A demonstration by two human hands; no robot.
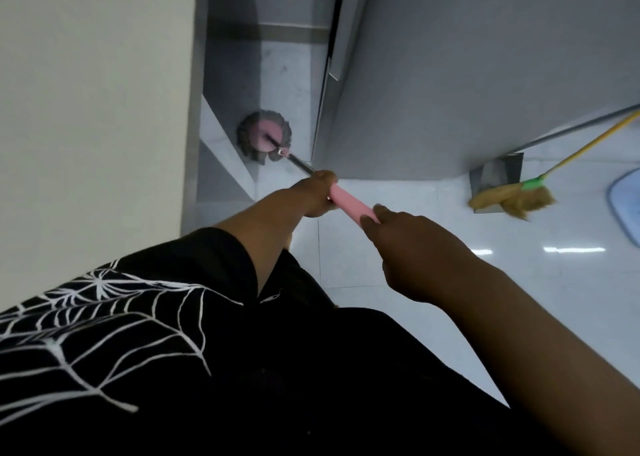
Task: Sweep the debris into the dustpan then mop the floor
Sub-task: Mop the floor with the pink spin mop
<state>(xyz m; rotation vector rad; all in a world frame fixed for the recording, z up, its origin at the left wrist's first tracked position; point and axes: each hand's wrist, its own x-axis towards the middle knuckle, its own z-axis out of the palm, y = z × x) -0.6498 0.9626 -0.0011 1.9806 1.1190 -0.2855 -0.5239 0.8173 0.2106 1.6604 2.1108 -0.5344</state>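
now gripping mop handle (349, 204) with left hand (317, 192), right hand (405, 248), spaced for leverage, pushing mop head (265, 137) into corner.

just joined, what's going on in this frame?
A person is mopping. The left hand and right hand both hold the mop by its pink grip, left lower near the metal shaft, right at the upper end. The mop head sits on the floor in the narrow gap between the pale wall and a grey unit. The broom and dustpan lean against that unit on the right, so sweeping looks finished.
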